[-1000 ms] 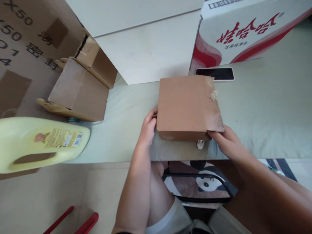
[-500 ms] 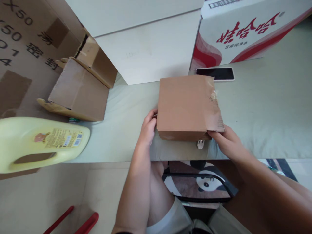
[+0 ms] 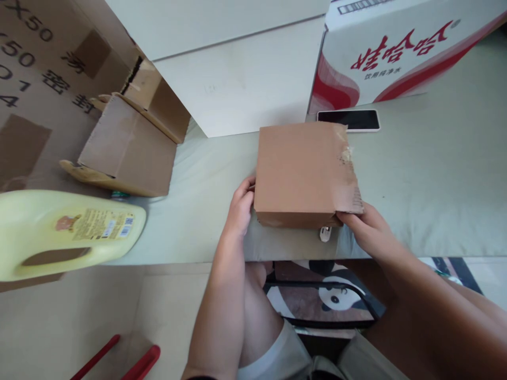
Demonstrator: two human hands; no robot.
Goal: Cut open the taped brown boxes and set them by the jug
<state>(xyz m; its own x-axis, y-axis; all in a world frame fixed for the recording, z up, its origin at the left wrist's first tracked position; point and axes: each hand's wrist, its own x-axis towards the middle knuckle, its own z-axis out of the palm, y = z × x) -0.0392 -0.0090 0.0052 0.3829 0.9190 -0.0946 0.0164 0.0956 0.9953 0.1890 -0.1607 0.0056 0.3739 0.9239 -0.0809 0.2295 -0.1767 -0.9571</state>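
Observation:
A brown cardboard box sits in front of me near the table's front edge, its right flap sticking out with torn tape and scuffed edges. My left hand is closed on its left side near the front corner, fingertips partly hidden behind the box. At the front right corner my right hand grips the flap, thumb along the near edge and the other fingers hidden underneath. A small white object with dark slots pokes out from below the box's front edge; its kind I cannot make out.
A phone lies behind the box, before a white-and-red carton. White boxes stand at the back. On the left are brown cartons and a yellow jug. The pale green table cover ends above my knees.

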